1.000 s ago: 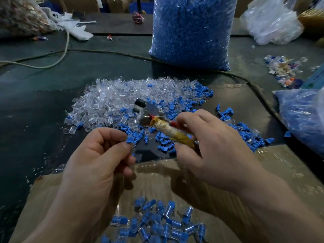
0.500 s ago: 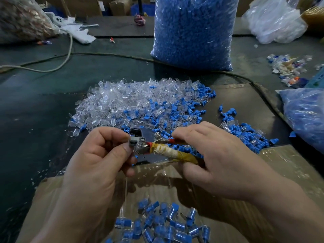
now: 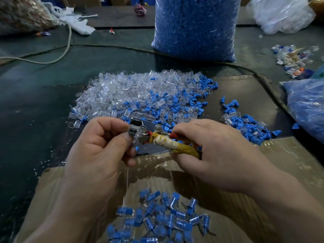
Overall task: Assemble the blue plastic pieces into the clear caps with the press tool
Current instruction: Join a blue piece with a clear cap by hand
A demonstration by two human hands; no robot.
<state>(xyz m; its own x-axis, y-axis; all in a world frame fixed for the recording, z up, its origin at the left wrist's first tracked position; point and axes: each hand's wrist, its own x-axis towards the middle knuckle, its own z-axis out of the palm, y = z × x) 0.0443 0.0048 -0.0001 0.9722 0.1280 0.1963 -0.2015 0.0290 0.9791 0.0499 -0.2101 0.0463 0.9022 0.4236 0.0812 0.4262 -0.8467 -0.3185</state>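
Observation:
My right hand (image 3: 215, 153) grips the press tool (image 3: 157, 139) by its tape-wrapped yellow and red handles. The tool's metal head points left, over the near edge of the pile. My left hand (image 3: 94, 151) pinches a small piece at the tool's jaws between thumb and forefinger; the piece itself is mostly hidden. Behind the hands lies a heap of clear caps (image 3: 126, 95) mixed with loose blue pieces (image 3: 177, 100). Several joined blue-and-clear parts (image 3: 157, 220) lie in the cardboard box (image 3: 219, 199) below my hands.
A tall clear bag of blue pieces (image 3: 192, 27) stands at the back. Another bag of blue parts (image 3: 308, 106) lies at the right edge. More blue pieces (image 3: 249, 125) are scattered right of the pile. A cord (image 3: 66, 50) crosses the dark table at the left.
The tool came down and left from above the pile to meet my left hand. My left hand's thumb and forefinger now sit at the tool's jaws.

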